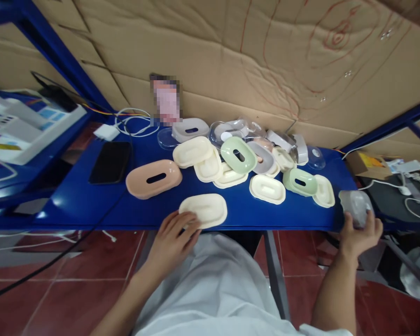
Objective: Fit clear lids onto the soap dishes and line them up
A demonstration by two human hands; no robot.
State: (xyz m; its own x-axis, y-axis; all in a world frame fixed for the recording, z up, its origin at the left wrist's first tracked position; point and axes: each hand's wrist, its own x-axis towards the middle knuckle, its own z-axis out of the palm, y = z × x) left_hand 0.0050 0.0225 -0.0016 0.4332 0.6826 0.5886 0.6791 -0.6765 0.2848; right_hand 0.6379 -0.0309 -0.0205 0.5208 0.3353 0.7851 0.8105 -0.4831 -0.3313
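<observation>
My left hand (177, 233) grips the near left end of a cream oval tray (210, 209) at the front edge of the blue table (154, 212). My right hand (362, 235) is out at the far right, its thumb and fingers round a clear plastic cover (356, 205) that looks greyish. Left of centre lies a peach oval case (140, 182) with a slot in its top. Behind the held tray are several more cream trays (192, 151), a green slotted case (233, 151) on top of them, and another green case (301, 183).
A grey slotted case (189, 128) and several clear covers (219, 133) lie at the back against the cardboard wall (210, 60). On the left are a black phone (110, 162), a white charger (107, 132) with its cable, and a blurred-out phone-like object (167, 100). An open cardboard box (366, 165) stands right.
</observation>
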